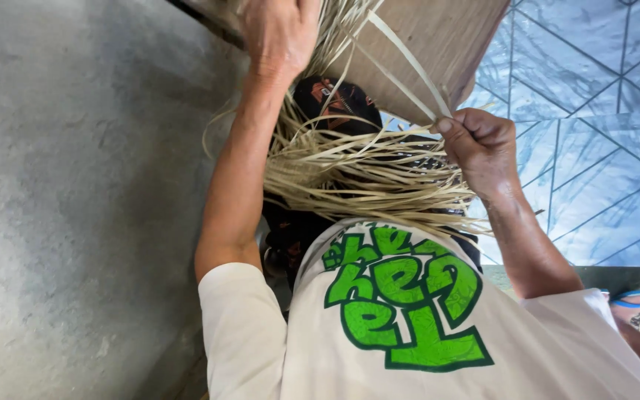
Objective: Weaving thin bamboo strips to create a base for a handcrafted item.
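Straw strips (pixel 357 174) between hands: right hand (pixel 481 148) pinches one strip (pixel 409 63), left hand (pixel 279 33) grips bundle top.

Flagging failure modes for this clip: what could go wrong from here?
1. The right hand pinches one thin strip pulled taut; it might snap or slip free.
2. Loose strand ends fan out between the arms and could tangle.
3. The left hand is partly out of frame, its grip unverifiable.
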